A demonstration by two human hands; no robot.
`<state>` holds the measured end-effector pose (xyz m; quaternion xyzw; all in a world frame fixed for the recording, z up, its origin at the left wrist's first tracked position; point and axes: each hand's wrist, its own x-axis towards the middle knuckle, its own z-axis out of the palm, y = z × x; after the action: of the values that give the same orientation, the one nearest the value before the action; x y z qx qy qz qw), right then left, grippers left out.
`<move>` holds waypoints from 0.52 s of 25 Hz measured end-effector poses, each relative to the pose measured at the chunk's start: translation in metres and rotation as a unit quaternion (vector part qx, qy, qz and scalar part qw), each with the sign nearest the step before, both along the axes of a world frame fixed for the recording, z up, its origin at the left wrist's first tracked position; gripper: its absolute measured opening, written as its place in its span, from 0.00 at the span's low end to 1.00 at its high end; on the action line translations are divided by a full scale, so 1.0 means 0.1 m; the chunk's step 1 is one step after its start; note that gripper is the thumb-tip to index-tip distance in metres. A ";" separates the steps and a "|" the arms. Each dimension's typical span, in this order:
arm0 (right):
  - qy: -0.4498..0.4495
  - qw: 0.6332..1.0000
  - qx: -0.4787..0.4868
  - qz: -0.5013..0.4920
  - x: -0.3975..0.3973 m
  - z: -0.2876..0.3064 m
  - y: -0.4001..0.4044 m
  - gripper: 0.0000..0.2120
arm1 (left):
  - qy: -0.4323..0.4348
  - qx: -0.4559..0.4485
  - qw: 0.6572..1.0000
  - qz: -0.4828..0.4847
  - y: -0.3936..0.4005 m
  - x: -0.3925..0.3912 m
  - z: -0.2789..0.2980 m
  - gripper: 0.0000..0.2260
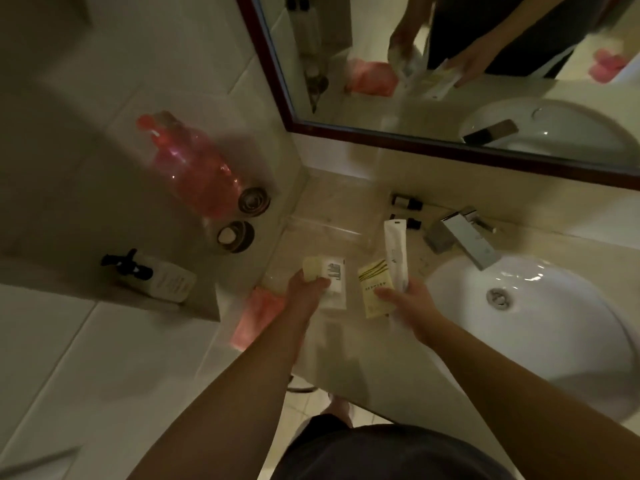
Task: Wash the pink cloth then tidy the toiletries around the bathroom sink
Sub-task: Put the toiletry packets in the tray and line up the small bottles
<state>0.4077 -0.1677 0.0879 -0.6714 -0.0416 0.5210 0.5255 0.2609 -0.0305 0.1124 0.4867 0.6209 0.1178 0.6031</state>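
Two packets fill each hand: the left hand (306, 285) pinches a soap bar (311, 269) and white sachet (335, 282), the right hand (412, 301) a yellow sachet (375, 289) and long white pouch (396, 252). Light, thin and likely slippery, they are best pinched mid-body; the soft pink cloth (254, 315) lies on the worktop (363, 362) just left of the left wrist.

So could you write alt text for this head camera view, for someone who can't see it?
Seen from above, a person's left hand holds a white sachet and the right hand holds a yellow packet with a long white packet, over a beige counter beside a white sink. A pink cloth lies at the counter's left edge.
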 end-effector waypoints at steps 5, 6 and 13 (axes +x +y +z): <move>0.010 0.997 -0.052 -0.062 -0.32 -0.30 0.43 0.19 | 0.051 0.000 0.995 -0.081 0.52 -0.01 -0.24 0.11; 0.007 0.995 -0.065 -0.078 -0.38 -0.36 0.51 0.19 | 0.057 -0.003 0.994 -0.091 0.61 -0.02 -0.30 0.10; -0.099 0.981 -0.113 -0.122 -0.60 -0.71 1.01 0.16 | 0.084 -0.029 0.989 -0.114 1.07 -0.05 -0.74 0.14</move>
<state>0.3474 -0.0671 0.0166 -0.7751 0.0480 0.3848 0.4988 0.2557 0.0767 0.0380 0.5450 0.6133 -0.0108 0.5717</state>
